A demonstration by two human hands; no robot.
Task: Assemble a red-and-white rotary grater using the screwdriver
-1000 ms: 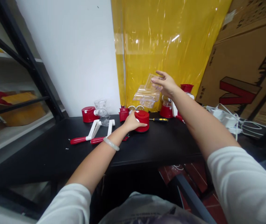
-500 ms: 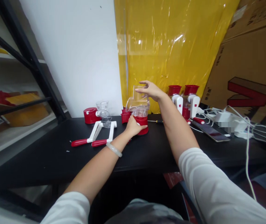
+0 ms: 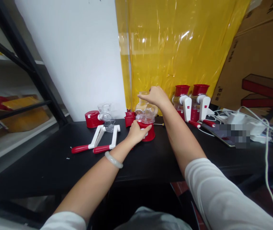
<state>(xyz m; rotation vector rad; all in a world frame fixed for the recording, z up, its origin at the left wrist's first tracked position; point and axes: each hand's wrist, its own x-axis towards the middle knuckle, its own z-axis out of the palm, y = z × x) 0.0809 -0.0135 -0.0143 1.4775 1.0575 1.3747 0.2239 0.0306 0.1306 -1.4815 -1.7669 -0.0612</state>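
My left hand (image 3: 136, 131) is wrapped round a round red base (image 3: 149, 133) that stands on the black table (image 3: 55, 159). My right hand (image 3: 156, 95) grips a clear plastic housing (image 3: 146, 112) from above; the housing sits on top of the red base. Two white crank handles with red grips (image 3: 95, 142) lie on the table to the left of my left hand. A second red base (image 3: 91, 117) and clear cups (image 3: 105, 112) stand behind those handles.
Two assembled red-and-white units (image 3: 194, 102) stand to the right by the yellow plastic sheet (image 3: 174, 48). White cables and a power strip (image 3: 246, 124) lie at far right, before cardboard boxes (image 3: 265, 64). A black metal shelf (image 3: 19, 80) is on the left.
My right hand has brought the clear housing down and to the left, from mid-air onto the red base. My left hand has stayed on the base.
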